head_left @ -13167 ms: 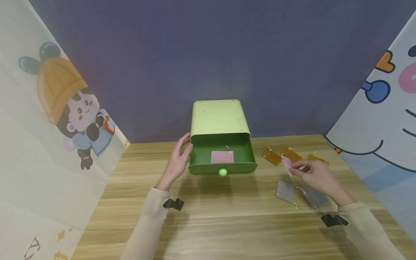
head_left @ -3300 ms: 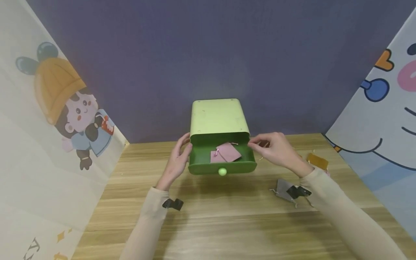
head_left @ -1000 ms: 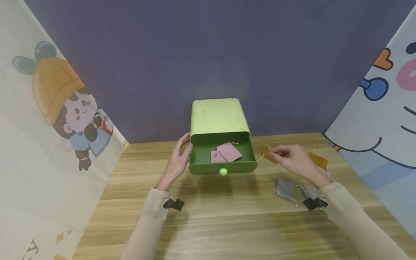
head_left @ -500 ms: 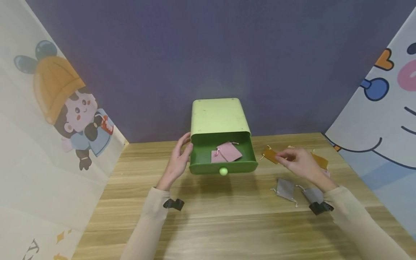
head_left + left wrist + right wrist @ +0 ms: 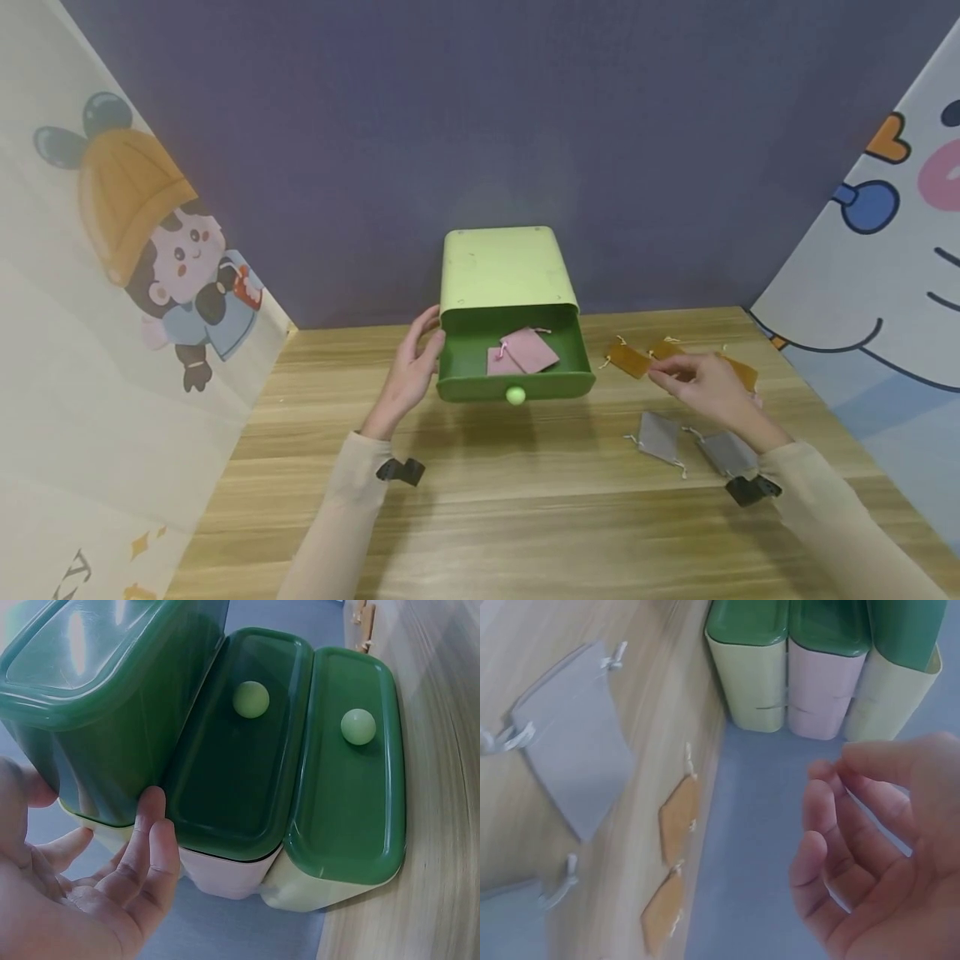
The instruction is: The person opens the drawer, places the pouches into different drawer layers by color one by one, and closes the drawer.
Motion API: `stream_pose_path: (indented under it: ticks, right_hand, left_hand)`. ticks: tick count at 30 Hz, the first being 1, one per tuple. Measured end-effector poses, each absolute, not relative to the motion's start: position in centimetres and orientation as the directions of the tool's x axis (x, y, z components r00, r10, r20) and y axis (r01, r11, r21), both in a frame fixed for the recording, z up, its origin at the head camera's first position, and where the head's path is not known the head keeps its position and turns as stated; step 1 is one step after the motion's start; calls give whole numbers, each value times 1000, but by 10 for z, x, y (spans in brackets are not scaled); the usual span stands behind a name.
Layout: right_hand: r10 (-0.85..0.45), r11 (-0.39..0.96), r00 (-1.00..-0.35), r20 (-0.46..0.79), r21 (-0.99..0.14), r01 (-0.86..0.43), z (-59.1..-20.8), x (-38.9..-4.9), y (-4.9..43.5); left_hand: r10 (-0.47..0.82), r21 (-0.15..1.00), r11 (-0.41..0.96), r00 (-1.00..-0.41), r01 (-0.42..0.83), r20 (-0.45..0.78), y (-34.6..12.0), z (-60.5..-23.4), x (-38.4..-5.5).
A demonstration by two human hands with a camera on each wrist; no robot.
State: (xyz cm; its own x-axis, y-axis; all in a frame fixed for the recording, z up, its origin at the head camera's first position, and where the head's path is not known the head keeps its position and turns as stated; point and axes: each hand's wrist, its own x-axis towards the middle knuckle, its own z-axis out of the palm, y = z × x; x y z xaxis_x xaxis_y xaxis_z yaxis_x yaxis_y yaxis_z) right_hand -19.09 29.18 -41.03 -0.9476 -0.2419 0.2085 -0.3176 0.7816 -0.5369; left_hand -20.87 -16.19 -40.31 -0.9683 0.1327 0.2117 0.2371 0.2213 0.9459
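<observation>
In the head view a pale-green drawer unit (image 5: 510,271) has its green top drawer (image 5: 457,367) pulled out. Two pink drawstring pouches (image 5: 531,350) overlap inside it. My left hand (image 5: 405,375) rests on the unit's left side; in the left wrist view its extended fingers (image 5: 150,817) touch the unit. My right hand (image 5: 708,387) hovers by the mustard pouches, thumb and forefinger close together. The right wrist view shows nothing held. One mustard pouch (image 5: 628,360) lies left of its fingertips, a second mustard pouch (image 5: 667,350) partly behind the hand, a third mustard pouch (image 5: 741,372) further right.
Two grey pouches (image 5: 660,437) lie nearer on the wooden table (image 5: 525,525). A pink edge (image 5: 758,399) peeks out by the third mustard pouch. Two closed green drawers (image 5: 232,750) sit below the open one. A dark wall (image 5: 510,125) stands behind.
One pink pouch joins the other in the drawer since the oldest frame. My right hand has moved from the drawer's right edge rightward and nearer over the mustard pouches. The left hand stays put.
</observation>
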Motion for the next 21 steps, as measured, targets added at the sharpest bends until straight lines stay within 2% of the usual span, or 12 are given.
stream_pose_path:
  ticks: [10, 21]
  right_hand:
    - [-200, 824, -969, 148, -510, -248, -424, -191, 308]
    - [-161, 823, -984, 79, -539, -178, -436, -195, 328]
  left_hand:
    - [133, 944, 233, -969, 235, 208, -161, -403, -208]
    - [124, 943, 234, -970, 235, 211, -161, -402, -207]
